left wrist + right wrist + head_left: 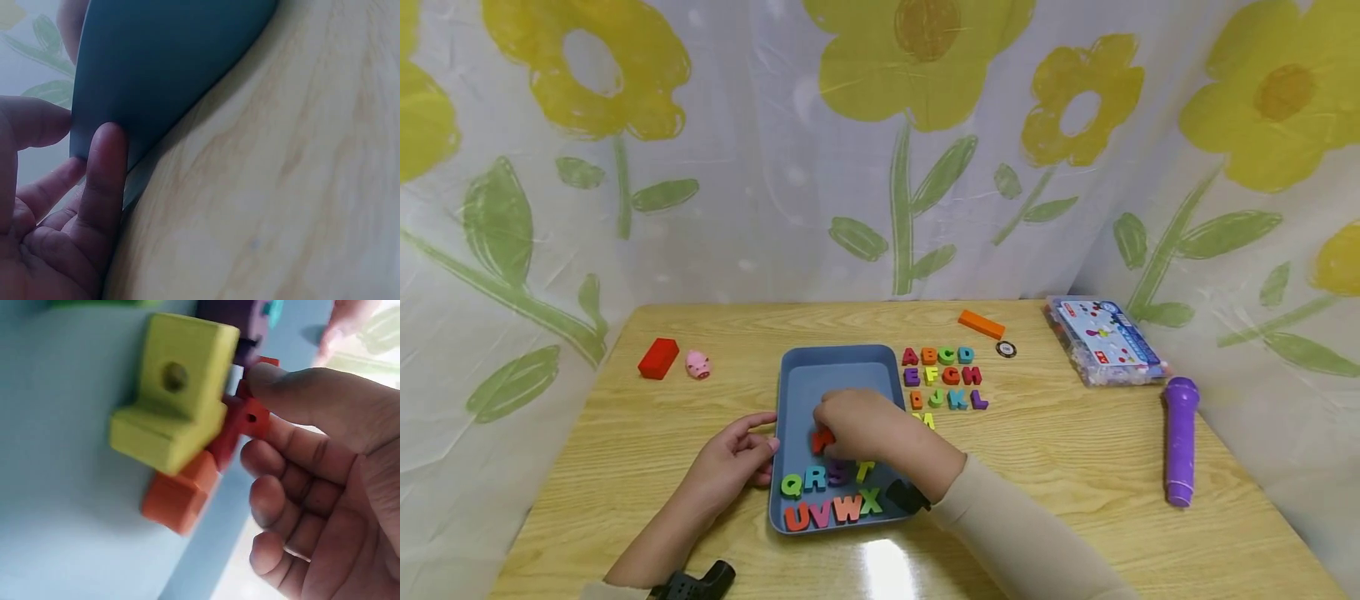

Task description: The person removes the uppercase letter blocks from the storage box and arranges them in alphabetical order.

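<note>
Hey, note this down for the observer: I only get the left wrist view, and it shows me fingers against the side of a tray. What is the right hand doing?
Observer: The right hand is pinching a red letter; I can't tell which letter it is.

Operator: Okay. What else is in there?

Observer: In the row nearest the person, the tray holds U, V, W and X.

Operator: And at the far right of the table, past all that?

Observer: A purple microphone lies there, nearer the person than the plastic box.
</note>
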Demonstrator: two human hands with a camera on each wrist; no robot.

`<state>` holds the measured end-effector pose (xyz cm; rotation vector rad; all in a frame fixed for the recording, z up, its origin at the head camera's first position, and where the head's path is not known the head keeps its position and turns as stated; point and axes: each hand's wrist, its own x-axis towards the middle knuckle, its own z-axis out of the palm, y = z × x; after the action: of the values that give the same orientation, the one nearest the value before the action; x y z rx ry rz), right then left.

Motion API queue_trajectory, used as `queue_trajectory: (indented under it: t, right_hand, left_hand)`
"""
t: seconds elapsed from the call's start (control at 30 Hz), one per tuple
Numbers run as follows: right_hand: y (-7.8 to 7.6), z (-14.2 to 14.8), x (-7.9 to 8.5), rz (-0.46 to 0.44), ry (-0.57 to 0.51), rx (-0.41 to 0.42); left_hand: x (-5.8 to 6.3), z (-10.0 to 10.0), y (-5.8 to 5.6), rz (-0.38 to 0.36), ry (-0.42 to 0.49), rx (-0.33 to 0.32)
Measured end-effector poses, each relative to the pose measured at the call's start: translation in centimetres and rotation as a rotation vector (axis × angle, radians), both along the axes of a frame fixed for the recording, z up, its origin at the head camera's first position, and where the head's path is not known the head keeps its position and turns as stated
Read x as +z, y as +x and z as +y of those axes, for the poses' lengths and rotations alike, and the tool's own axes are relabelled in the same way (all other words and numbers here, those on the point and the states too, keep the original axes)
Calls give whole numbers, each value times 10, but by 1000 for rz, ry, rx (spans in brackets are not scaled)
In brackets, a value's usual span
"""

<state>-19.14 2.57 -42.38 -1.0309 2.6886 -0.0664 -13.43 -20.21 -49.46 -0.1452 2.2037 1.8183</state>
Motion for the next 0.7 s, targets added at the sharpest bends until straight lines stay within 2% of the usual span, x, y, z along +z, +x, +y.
queue_trajectory:
  t: [0.17, 0.27, 0.37, 0.5, 0.7]
  right_hand:
    - [-2, 24, 22, -31, -128, -45]
    - [-5, 52, 37, -17, -214, -94]
    - [-7, 84, 45, -6, -281, -165]
    - [-8, 121, 40, 14, -280, -250]
    - [-5, 157, 14, -2, -206, -351]
  left_hand:
    - [0, 0, 0, -5, -4, 11]
    - [1, 0, 1, -6, 3, 6]
    - [1, 0, 1, -8, 8, 5]
    - [1, -1, 2, -9, 6, 6]
    - [2, 0, 1, -5, 1, 2]
